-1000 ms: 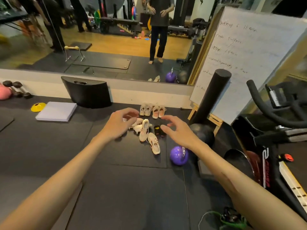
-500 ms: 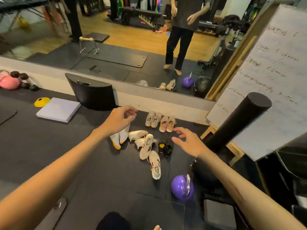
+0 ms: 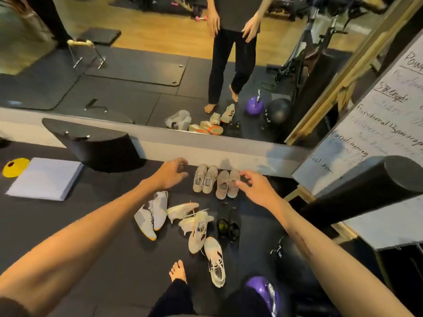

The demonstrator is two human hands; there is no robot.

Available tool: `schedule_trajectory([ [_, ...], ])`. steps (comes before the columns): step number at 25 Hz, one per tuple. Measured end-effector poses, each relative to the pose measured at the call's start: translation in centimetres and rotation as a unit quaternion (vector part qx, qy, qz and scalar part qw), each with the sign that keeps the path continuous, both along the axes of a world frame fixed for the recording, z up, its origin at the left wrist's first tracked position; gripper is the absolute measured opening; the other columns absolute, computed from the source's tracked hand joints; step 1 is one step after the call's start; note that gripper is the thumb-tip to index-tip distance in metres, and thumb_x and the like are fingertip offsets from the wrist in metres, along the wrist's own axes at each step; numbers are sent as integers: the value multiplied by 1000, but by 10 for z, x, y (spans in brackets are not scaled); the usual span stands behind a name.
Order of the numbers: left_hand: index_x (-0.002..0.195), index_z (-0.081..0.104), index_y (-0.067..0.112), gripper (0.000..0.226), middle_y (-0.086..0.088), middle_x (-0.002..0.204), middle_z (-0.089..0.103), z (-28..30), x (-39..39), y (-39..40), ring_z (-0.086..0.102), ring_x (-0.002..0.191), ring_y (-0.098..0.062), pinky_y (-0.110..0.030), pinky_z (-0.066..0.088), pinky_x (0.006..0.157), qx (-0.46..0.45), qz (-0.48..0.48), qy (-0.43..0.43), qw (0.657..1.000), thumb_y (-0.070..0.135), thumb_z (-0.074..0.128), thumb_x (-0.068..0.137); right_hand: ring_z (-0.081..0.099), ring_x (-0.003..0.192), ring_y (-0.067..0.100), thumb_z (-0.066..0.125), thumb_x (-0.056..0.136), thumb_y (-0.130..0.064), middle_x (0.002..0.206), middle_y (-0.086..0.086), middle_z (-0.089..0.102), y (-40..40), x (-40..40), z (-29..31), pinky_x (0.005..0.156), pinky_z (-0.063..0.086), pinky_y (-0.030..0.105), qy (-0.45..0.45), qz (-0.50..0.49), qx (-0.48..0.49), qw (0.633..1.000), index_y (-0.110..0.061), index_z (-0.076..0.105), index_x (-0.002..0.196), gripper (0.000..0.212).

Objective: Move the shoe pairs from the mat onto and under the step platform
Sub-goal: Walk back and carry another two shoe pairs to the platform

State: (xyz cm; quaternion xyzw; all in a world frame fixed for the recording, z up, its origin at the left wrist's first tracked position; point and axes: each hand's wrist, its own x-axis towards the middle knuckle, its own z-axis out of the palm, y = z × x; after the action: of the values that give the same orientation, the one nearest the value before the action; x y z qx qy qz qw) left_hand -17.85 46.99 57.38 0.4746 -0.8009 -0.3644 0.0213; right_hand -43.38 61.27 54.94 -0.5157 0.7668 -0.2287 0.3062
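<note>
Nothing appears moved yet: all the shoes in view lie on the black rubber floor mat [image 3: 96,259], and the black curved-top step platform [image 3: 96,149] against the mirror wall carries none.

2 neat pairs stand by the wall base, a beige knit pair [image 3: 205,178] and a tan pink-toned pair [image 3: 228,184]. Nearer the person lie a grey pair with orange soles [image 3: 152,213], a scatter of cream laced trainers [image 3: 198,227] and a small black pair [image 3: 229,225].

The left hand [image 3: 170,173] hovers beside the beige pair with fingers loosely curled, holding nothing. The right hand [image 3: 254,188] reaches over the tan pair, fingertips spread just at its toes, also gripping nothing.

So every pair is probably left to carry. The open mat to the left, between the shoes and the platform, looks like the free route. On the right, a black foam roller [image 3: 366,191] and a leaning whiteboard [image 3: 377,138] crowd in. A purple kettlebell [image 3: 263,296] sits by the person's bare foot [image 3: 178,272].
</note>
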Motion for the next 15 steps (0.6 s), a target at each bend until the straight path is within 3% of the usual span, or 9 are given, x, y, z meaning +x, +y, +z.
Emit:
schedule_trajectory([
  [3, 143, 34, 8, 60, -22, 143, 41, -8, -53, -60, 44, 129, -36, -39, 36, 106, 13, -24, -71, 997, 28, 59, 92, 50, 124, 27, 56, 94, -39, 134, 11, 53, -52, -30, -16, 103, 42, 41, 10, 1, 10, 1000, -19, 49, 136, 47],
  [7, 147, 27, 13, 64, -23, 147, 32, -51, -115, -113, 38, 133, -40, -44, 32, 111, 33, -13, -114, 993, 36, 53, 94, 39, 133, 28, 51, 96, -43, 143, 12, 39, -115, -69, -61, 110, 33, 40, -9, 10, 67, 998, -20, 40, 143, 53],
  [12, 144, 34, 17, 55, -20, 145, 35, -181, -181, -184, 40, 130, -40, -49, 35, 108, 61, 0, -133, 989, 40, 47, 96, 36, 133, 34, 54, 94, -43, 145, 15, 34, -208, -123, -189, 110, 33, 46, -43, 37, 130, 990, -24, 36, 145, 58],
  [15, 142, 36, 20, 51, -18, 139, 38, -286, -211, -210, 39, 129, -39, -53, 36, 105, 67, 13, -142, 987, 45, 40, 98, 36, 133, 33, 54, 94, -44, 147, 12, 32, -234, -149, -285, 110, 35, 48, -60, -30, 117, 991, -36, 27, 148, 62],
])
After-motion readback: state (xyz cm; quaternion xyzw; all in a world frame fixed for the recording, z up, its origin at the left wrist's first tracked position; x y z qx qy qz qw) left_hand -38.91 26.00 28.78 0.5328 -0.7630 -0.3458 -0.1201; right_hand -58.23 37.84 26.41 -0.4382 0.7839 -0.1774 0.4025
